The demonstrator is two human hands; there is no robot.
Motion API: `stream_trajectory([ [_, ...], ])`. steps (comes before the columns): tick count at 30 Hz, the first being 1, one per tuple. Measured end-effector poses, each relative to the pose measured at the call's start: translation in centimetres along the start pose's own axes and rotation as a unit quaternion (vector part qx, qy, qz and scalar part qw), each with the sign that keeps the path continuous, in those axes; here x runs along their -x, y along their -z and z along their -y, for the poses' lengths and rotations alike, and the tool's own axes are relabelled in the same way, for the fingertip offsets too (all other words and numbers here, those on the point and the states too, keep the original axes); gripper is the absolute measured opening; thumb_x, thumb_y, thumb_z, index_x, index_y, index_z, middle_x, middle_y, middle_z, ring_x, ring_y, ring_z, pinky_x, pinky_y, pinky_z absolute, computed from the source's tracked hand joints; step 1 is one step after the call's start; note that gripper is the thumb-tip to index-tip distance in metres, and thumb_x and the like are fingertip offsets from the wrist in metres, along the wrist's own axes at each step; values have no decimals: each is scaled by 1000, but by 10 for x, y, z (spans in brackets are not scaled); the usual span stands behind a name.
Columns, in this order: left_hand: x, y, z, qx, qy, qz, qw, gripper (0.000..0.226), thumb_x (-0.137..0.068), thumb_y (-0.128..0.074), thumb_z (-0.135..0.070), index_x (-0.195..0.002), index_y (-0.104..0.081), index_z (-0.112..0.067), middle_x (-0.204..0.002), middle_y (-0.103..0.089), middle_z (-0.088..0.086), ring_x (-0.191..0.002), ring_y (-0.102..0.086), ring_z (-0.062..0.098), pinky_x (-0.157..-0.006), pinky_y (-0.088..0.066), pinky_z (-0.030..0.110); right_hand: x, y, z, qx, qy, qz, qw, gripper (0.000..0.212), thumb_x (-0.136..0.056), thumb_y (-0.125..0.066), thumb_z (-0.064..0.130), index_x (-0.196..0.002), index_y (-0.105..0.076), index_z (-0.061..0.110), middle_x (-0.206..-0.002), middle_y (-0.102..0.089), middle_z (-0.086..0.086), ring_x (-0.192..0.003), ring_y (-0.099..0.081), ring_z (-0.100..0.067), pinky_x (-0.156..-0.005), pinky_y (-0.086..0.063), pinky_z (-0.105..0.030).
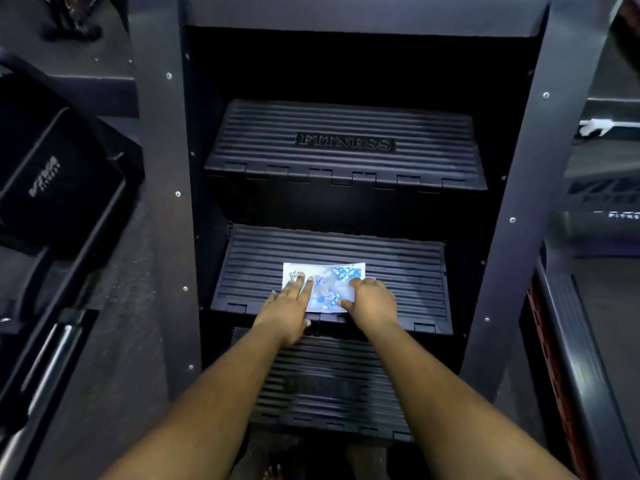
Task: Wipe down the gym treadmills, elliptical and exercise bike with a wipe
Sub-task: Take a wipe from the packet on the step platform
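Both hands, left hand and right hand, press flat on the wipe mid-tread on the middle step; thin, limp, likely bunches on ribs, so hold edges.

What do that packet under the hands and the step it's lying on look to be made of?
The packet looks like thin glossy plastic film: white with blue print, it shines and lies flat.

The step seems to be moulded black plastic or hard rubber, matte, with ridged grooves across its tread; which of the two, I cannot tell.
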State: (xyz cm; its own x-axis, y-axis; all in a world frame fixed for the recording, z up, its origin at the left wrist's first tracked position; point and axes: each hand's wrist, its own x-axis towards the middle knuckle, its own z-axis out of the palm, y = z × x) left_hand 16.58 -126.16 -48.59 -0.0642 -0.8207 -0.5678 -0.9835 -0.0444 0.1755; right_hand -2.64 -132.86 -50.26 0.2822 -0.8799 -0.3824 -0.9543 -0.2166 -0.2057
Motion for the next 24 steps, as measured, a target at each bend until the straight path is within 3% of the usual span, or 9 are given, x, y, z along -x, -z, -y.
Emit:
stream_trajectory([
  [5, -3, -8, 2, -3, -4, 36, 999, 95, -102, -57, -40, -162, 15, -24, -170, 15, 2, -158, -1, 23, -126, -13, 48, -2, -6, -10, 10, 15, -13, 1000, 28, -102, -52, 35, -122, -65, 22, -121, -64, -4, -118, -50, -27, -92, -44, -38],
  [9, -4, -9, 3, -13, 0, 51, 999, 98, -99, -59, -44, -162, 14, -26, -171, 11, 2, -158, -4, 22, -126, -17, 47, -1, -4, -18, -121, -19, -51, 991, 26, -99, -52, 32, -114, -66, 15, -115, -64, -6, -111, -52, -27, -90, -43, -37],
  [14, -6, -5, 3, -21, 4, 68, 997, 98, -99, -59, -46, -162, 12, -27, -171, 9, 2, -158, -5, 22, -125, -19, 50, 5, 2, -30, -346, -102, -136, 923, 6, -96, -58, 21, -96, -62, 16, -94, -67, -3, -86, -60, -26, -70, -42, -34],
  [18, -5, 1, 0, -14, 8, 71, 997, 96, -100, -58, -47, -162, 12, -27, -171, 10, 1, -158, -4, 22, -125, -17, 50, 15, 13, -38, -467, -100, -180, 860, 8, -97, -62, 16, -89, -60, 20, -81, -63, 5, -74, -56, -13, -72, -45, -33],
  [20, 1, 7, -5, -3, 8, 49, 999, 95, -99, -57, -49, -163, 10, -25, -171, 9, 2, -158, -5, 22, -125, -19, 50, 26, 22, -37, -504, -76, -192, 839, 11, -98, -62, 15, -88, -60, 19, -79, -61, 7, -70, -51, -5, -70, -42, -28],
  [24, 18, 19, -22, 99, -14, -49, 994, 91, -98, -58, -52, -164, -2, -23, -172, -2, 1, -156, -17, 23, -121, -26, 42, 57, 39, -31, -559, -36, -194, 806, 13, -99, -61, 11, -87, -60, 11, -80, -60, 0, -73, -52, -8, -70, -43, -25],
])
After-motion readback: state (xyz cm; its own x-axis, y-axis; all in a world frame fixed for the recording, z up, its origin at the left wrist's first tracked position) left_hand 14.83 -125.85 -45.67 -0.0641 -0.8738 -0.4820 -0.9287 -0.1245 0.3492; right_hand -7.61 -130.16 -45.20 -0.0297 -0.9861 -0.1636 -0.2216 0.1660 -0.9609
